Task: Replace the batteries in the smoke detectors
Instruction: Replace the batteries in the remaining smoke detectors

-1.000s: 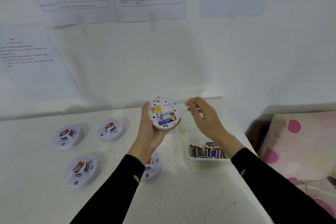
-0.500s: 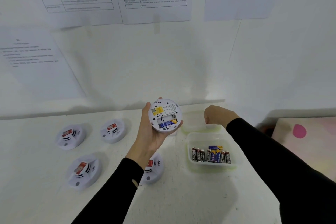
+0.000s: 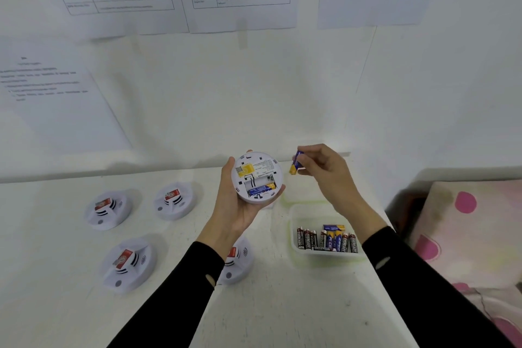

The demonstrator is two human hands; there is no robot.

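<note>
My left hand [image 3: 236,207] grips a white round smoke detector [image 3: 256,177] above the table, its back facing me. Its open battery bay holds one blue-and-yellow battery in the lower slot; the upper slot is bare. My right hand [image 3: 324,171] pinches a second blue-and-yellow battery [image 3: 295,162] just right of the detector, apart from it. A clear tub [image 3: 293,230] with several batteries stands on the table below my right hand.
Three smoke detectors lie face up on the white table [image 3: 282,305] at the left [image 3: 108,210] [image 3: 175,200] [image 3: 127,264]; another detector [image 3: 237,261] is partly hidden under my left forearm. A second clear tub [image 3: 303,195] sits behind the battery tub. A pink-dotted cushion [image 3: 466,234] is at the right.
My right hand reached to the far tub behind the battery tub, then came back up beside the detector with a blue-and-yellow battery pinched in it. The left hand stayed put.
</note>
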